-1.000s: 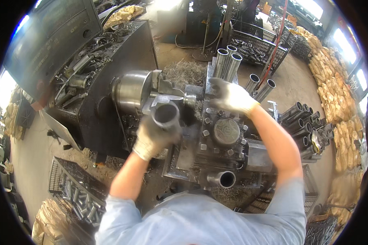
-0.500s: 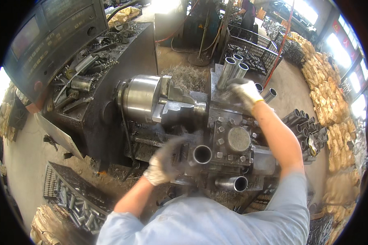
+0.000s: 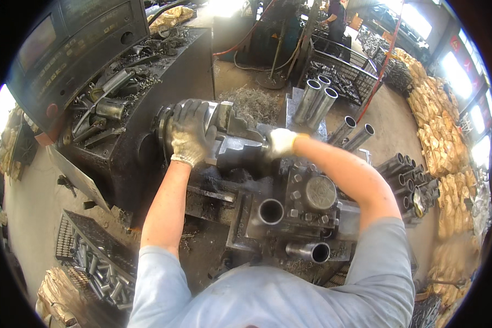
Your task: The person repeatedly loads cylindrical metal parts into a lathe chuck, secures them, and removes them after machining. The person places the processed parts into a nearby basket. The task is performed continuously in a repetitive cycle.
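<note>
My left hand [image 3: 190, 131], in a glove with dark-stained fingers, lies over the shiny lathe chuck [image 3: 203, 112], its fingers stretched along the curved top. My right hand [image 3: 283, 143], in a pale glove, is closed at the end of a short metal tube [image 3: 265, 143] that sticks out to the right of the chuck's stepped jaws [image 3: 239, 146]. Most of the right fingers are hidden. Below the right forearm sits the tool post [image 3: 320, 192] with its round cap and bolts. One open-ended tube [image 3: 270, 211] stands near me, another tube [image 3: 310, 251] lies beside the post.
Three steel tubes [image 3: 315, 104] stand on a block beyond my right hand; two more tubes [image 3: 355, 134] lean nearby. Stacked tubes [image 3: 407, 180] lie at the right. A crate of short pieces [image 3: 98, 262] is at lower left. Metal shavings [image 3: 254, 104] pile behind the chuck. A person [image 3: 336, 22] stands far off.
My left hand has moved up and away from beside the near standing tube onto the chuck. The right hand has come left and nearer, from the standing tubes to the chuck jaws.
</note>
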Demonstrator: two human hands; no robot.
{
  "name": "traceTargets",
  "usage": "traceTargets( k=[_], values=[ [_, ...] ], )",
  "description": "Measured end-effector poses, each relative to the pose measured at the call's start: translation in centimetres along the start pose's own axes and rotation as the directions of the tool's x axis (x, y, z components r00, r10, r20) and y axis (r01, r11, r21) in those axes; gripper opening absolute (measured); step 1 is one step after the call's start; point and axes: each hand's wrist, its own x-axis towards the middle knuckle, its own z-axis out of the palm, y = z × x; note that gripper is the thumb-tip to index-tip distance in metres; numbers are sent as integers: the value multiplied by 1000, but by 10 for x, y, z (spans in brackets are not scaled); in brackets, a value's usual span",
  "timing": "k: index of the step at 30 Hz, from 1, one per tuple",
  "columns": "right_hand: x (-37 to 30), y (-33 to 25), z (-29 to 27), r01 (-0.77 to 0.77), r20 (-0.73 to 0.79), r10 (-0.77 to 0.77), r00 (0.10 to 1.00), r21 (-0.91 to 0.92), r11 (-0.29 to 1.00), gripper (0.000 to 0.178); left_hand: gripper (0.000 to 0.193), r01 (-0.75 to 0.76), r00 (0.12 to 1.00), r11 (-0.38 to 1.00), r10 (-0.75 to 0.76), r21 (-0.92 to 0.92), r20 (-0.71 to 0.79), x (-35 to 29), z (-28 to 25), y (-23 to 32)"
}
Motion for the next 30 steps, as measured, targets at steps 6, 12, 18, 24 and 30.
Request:
traceTargets(
  k=[6,12,18,24,30],
  values=[
    [49,53,10,-162,439,-118,891,548,821,44,62,49,995,999,-51,23,81,6,-1,1],
    [19,43,12,-31,209,-25,978,260,965,42,64,-21,998,1000,21,13,-51,-2,4,-1],
    [-100,-16,-23,-375,-432,191,882,-395,838,35,63,-22,1000,999,23,-41,19,3,12,-13],
    [-187,-169,4,-383,-808,149,571,-101,918,55,66,162,974,556,-221,-815,43,-44,-72,71],
    [-179,-263,131,-83,-666,145,732,124,989,82,45,575,526,-610,-235,-545,818,-189,-117,138]
  ],
)
